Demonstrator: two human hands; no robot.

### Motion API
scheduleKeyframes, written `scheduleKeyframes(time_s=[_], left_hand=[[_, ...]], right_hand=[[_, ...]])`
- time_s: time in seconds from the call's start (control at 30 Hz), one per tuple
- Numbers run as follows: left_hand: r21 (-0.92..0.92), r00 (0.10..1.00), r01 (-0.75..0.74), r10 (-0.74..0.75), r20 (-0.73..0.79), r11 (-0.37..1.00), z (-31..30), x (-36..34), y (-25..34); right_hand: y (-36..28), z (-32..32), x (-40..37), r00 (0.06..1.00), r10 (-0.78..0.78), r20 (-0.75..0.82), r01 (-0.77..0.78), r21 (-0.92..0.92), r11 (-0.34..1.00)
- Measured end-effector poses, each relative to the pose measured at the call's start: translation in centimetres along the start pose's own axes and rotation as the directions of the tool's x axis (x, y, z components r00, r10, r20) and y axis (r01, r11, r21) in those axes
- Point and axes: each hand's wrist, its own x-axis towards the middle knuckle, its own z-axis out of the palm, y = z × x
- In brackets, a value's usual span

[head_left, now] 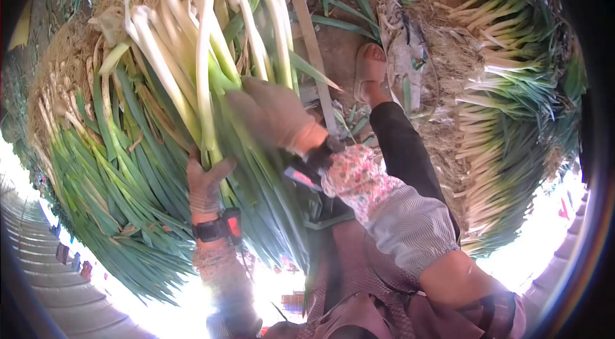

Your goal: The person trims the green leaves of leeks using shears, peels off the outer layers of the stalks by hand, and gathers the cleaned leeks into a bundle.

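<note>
A bunch of long leeks or green onions [208, 76] lies in front of me, white stalks at the top and green leaves toward my body. My left hand [208, 185], in a dirty glove, is wrapped round the bunch from its lower left side, thumb across the green stems. My right hand [272, 111], also gloved and blurred by motion, is over the right side of the bunch at the leaves. Its fingers are too smeared to make out. Both wrists carry dark bands.
A large pile of leeks [122, 179] with dry roots spreads on the left. Another long row [493, 147] lines the right side. Between them are a wooden strip [311, 50], a plastic scrap [403, 44], loose leaves and my foot [373, 70] on the soil.
</note>
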Motion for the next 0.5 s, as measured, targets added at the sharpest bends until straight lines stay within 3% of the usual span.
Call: scheduleKeyframes(time_s=[0.13, 0.17, 0.27, 0.37, 0.4, 0.5], left_hand=[[0.082, 0.997, 0.007, 0.0, -0.081, 0.997, 0.5, 1.3, -1.5], [0.1, 0.996, -0.007, 0.016, -0.083, 0.995, 0.8, 1.5, -1.5], [0.029, 0.997, -0.04, 0.042, -0.066, 0.999, 0.9, 2.0, -1.9], [-0.012, 0.997, -0.038, 0.037, -0.065, 0.999, 0.7, 1.9, -1.7], [-0.026, 0.998, -0.028, 0.026, -0.06, 0.999, 0.7, 1.9, -1.7], [0.042, 0.998, -0.036, 0.039, -0.058, 0.998, 1.0, 2.0, -1.5]], right_hand=[[2.7, -2.1, 2.1, 0.993, -0.114, 0.005, 0.112, -0.236, 0.965], [2.9, -2.9, 2.0, 0.996, -0.085, -0.018, 0.079, -0.211, 0.974], [4.9, -0.6, 0.3, 0.947, -0.037, -0.318, -0.006, -0.133, 0.991], [6.1, 2.1, -0.4, 0.747, 0.45, -0.49, -0.273, 0.391, 0.879], [9.2, 3.8, -0.8, 0.781, 0.369, -0.504, -0.285, 0.238, 0.929], [10.3, 3.4, -0.7, 0.714, 0.664, -0.22, -0.588, 0.327, 0.74]])
